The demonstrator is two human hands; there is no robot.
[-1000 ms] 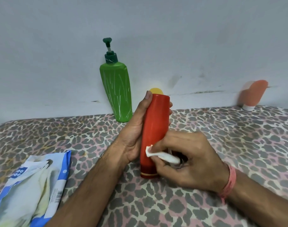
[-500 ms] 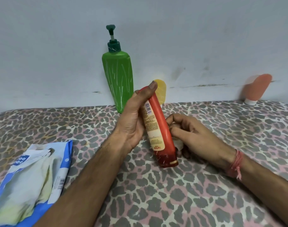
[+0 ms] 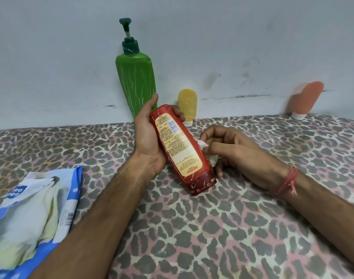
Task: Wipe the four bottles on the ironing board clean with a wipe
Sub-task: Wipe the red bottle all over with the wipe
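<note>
Beside the glossy plastic red bottle (image 3: 182,150) lie a soft white wipe (image 3: 204,148) and, leftward, a shiny crinkled wipe pack (image 3: 34,216) on leopard-print cloth (image 3: 222,228).

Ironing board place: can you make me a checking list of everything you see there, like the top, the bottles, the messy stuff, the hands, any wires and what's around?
Surface: ironing board with a leopard-print cover in grey, pink and cream.
Job's things: red bottle tilted, label facing the camera; green pump bottle and yellow bottle stand by the wall; orange bottle leans on the wall at far right; white wipe against the red bottle's side.
Clutter: blue and white wipes pack lying open at left.
Hands: left hand grips the red bottle; right hand pinches the wipe in its fingers.
Cables: nothing seen.
Surroundings: pale scuffed wall behind the board.
</note>
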